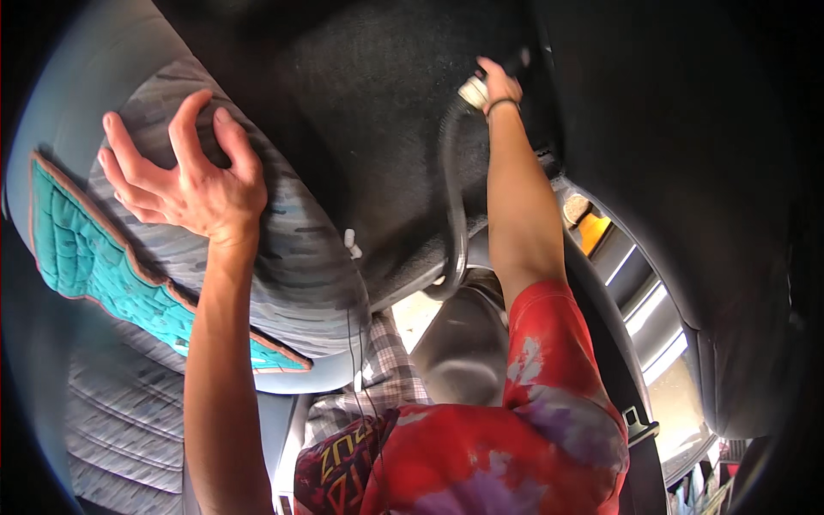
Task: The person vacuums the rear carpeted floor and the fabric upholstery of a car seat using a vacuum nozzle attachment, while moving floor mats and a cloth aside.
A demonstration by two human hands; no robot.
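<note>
My left hand (193, 174) is spread over the patterned fabric car seat (302, 277), fingers bent and holding nothing; whether its fingertips press on the cloth I cannot tell. Farther forward, at the dark carpeted car floor (380, 129), my right hand (502, 84) is at the pale end fitting (474, 93) of a ribbed vacuum hose (453, 187). The hand is blurred and a dark part beyond it is hard to make out, so its grip is not fully visible. The hose curves back towards a dark rounded canister (460, 347) by my body.
A teal quilted cloth (90, 244) with brown edging lies across the seat. Thin cords with white ends (351, 243) hang before me. At the right are the door opening's frame, the dark door panel (721, 225) and a seat belt buckle or tongue (637, 425).
</note>
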